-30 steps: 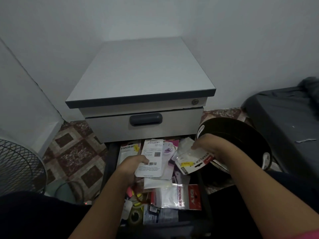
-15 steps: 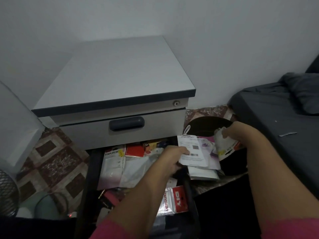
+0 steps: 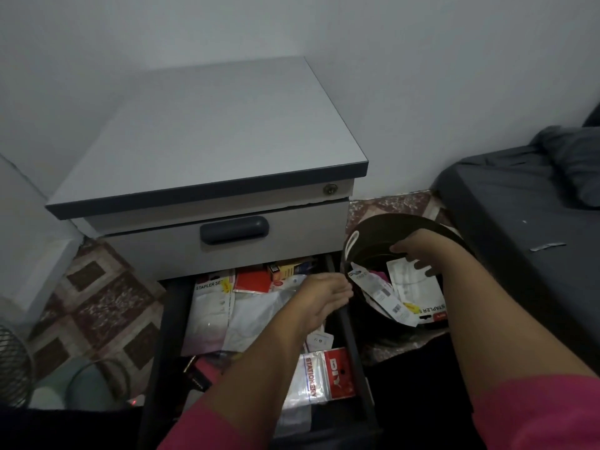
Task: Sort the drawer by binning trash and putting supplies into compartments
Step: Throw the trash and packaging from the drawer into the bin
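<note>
While both hands hang with loose fingers, left hand point(image 3: 324, 295) over the drawer point(image 3: 172, 319), right hand point(image 3: 422, 251) over the bin point(image 3: 354, 241), white packets point(image 3: 383, 295) lie slanted inside.

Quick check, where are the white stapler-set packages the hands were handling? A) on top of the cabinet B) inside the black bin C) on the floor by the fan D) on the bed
B: the white packages lie inside the black bin, below the right hand, while the left hand is empty beside the rim.
</note>
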Tool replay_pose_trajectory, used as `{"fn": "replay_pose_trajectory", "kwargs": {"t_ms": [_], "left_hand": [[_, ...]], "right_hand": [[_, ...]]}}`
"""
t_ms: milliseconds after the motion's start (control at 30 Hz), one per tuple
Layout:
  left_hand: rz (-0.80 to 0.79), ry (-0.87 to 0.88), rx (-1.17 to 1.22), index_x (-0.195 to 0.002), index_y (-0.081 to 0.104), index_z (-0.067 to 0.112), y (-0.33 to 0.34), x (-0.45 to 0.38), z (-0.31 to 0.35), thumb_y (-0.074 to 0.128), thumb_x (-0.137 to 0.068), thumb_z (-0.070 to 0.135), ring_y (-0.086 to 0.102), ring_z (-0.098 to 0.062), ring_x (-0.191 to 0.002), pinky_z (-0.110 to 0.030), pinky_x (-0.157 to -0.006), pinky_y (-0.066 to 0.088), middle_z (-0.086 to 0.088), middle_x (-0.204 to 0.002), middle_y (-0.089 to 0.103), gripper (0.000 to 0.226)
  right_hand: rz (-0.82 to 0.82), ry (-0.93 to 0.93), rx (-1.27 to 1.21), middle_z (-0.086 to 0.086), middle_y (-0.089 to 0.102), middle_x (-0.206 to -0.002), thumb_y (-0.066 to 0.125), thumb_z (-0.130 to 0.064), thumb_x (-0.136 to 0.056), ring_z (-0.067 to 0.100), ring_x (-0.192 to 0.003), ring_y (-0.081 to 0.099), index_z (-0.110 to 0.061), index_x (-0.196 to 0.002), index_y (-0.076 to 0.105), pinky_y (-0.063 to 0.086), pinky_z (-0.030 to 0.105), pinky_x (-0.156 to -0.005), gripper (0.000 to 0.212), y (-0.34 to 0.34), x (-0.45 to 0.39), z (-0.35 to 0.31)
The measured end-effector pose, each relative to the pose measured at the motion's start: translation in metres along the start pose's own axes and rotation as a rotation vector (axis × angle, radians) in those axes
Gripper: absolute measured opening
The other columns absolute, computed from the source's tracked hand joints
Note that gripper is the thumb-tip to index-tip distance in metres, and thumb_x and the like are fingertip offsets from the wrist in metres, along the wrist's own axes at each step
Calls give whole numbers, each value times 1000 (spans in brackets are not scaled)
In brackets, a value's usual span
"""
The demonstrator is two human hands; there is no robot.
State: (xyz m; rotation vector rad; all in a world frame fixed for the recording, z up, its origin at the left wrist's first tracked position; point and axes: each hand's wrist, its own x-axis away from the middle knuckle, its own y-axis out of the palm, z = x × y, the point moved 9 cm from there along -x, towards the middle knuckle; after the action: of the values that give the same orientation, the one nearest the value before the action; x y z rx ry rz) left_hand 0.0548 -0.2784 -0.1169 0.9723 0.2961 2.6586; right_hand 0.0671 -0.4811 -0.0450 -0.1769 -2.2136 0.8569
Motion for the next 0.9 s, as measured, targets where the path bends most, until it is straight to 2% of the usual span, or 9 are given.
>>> {"fn": "replay_pose_trajectory", "kwargs": {"t_ms": [100, 200, 333, 467, 533, 667, 767, 833, 900], "left_hand": [[17, 67, -11, -114, 58, 2, -31, 17, 2, 54, -95, 6, 66, -24, -103, -27, -89, 53, -17, -112, 66, 20], [88, 159, -82, -113, 59, 7, -74, 35, 9, 50, -97, 8, 66, -22, -104, -28, -92, 52, -13, -112, 67, 19], [339, 240, -135, -109, 62, 3, -146, 46, 20, 55, -93, 1, 64, -25, -98, -30, -88, 52, -16, -104, 67, 17], [579, 317, -375, -96, 65, 4, -197, 58, 29, 56, -86, -6, 62, -29, -93, -32, -83, 48, -16, -99, 67, 17], [610, 323, -487, -100, 64, 4, -211, 62, 25, 55, -86, -7, 60, -27, -98, -25, -83, 44, -16, -110, 65, 20], [592, 218, -886, -137, 51, 13, -219, 58, 6, 59, -91, 17, 37, -28, -134, -36, -112, 32, -11, -149, 39, 46], [513, 76, -1154, -145, 37, 29, -214, 52, -12, 51, -95, 37, 9, -32, -146, -42, -119, 11, -2, -160, 15, 53], [479, 71, -1250, -140, 43, 34, -207, 48, -19, 46, -94, 42, 12, -28, -146, -45, -119, 9, 2, -157, 24, 47], [496, 120, -1334, -129, 53, 38, -195, 52, -17, 46, -92, 42, 25, -25, -141, -46, -115, 18, 5, -147, 40, 37]], "right_hand": [[-47, -53, -4, 15, 63, -109, 58, -21, -94, 28, -96, 62, -1, -121, 56, 50, 40, -78, 33, 21, 4, -13], [-129, -123, -17, 12, 61, -89, 55, -13, -94, 23, -76, 59, 3, -112, 61, 48, 32, -63, 24, 53, 15, -32], [-228, -179, -45, 12, 60, -84, 53, -9, -95, 20, -69, 57, 4, -110, 59, 49, 27, -57, 21, 103, 33, -49], [-273, -205, 27, 13, 63, -86, 60, -10, -90, 20, -73, 61, -1, -99, 64, 55, 31, -66, 13, 150, 37, -50], [-259, -224, 61, 11, 63, -87, 62, -10, -87, 20, -73, 60, -9, -87, 62, 56, 33, -74, 1, 166, 38, -50], [-281, -196, 35, 5, 55, -68, 65, -17, -87, 14, -55, 51, -11, -74, 55, 44, 25, -51, 17, 199, 44, -45], [-270, -221, 69, 7, 57, -75, 68, -22, -86, 16, -62, 55, -8, -82, 58, 46, 26, -56, 18, 216, 48, -47], [-249, -247, 39, 12, 62, -99, 69, -21, -85, 22, -86, 62, -3, -106, 59, 52, 31, -74, 29, 221, 49, -49], [-218, -243, -20, 14, 58, -118, 70, -20, -85, 26, -105, 60, -2, -121, 52, 52, 34, -87, 45, 221, 47, -49]]}}
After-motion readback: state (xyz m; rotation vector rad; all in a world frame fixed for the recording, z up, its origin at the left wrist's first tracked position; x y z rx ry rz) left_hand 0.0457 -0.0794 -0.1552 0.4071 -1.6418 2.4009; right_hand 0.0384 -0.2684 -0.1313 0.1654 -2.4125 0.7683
